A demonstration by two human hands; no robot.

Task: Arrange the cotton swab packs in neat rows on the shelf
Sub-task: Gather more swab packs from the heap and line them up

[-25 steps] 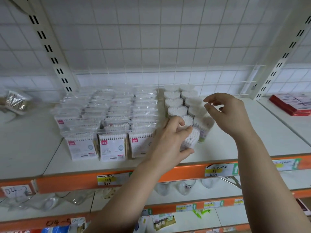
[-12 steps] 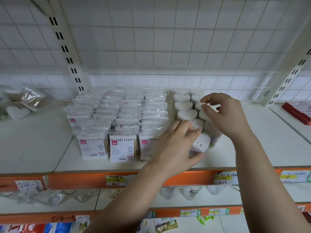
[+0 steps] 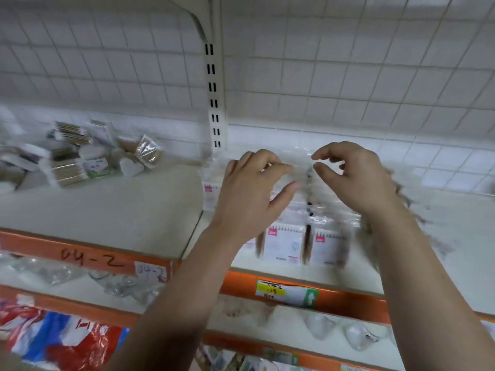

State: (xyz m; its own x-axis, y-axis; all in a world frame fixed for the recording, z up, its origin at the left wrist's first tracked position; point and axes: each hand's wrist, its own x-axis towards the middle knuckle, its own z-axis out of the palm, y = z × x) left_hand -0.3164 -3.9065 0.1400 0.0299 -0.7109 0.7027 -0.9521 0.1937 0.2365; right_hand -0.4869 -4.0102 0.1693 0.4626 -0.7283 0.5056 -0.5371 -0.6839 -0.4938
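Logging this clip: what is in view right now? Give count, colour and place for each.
cotton swab packs: several rows, count blurred; white, pink tags; right shelf section, under the hands
loose packs: jumbled pile, uncountable; white and brown; left section, at the back
shelf: one; white, orange front edge
price tag: one; yellow, white, green; on the orange edge below the rows
upright post: one; white, slotted; between the sections
wire grid: one; white; behind the shelf
clear items: several; lower shelf
red and blue packaging: bottom left
left hand: fingers curled, over the rows
right hand: beside it; grip blurred
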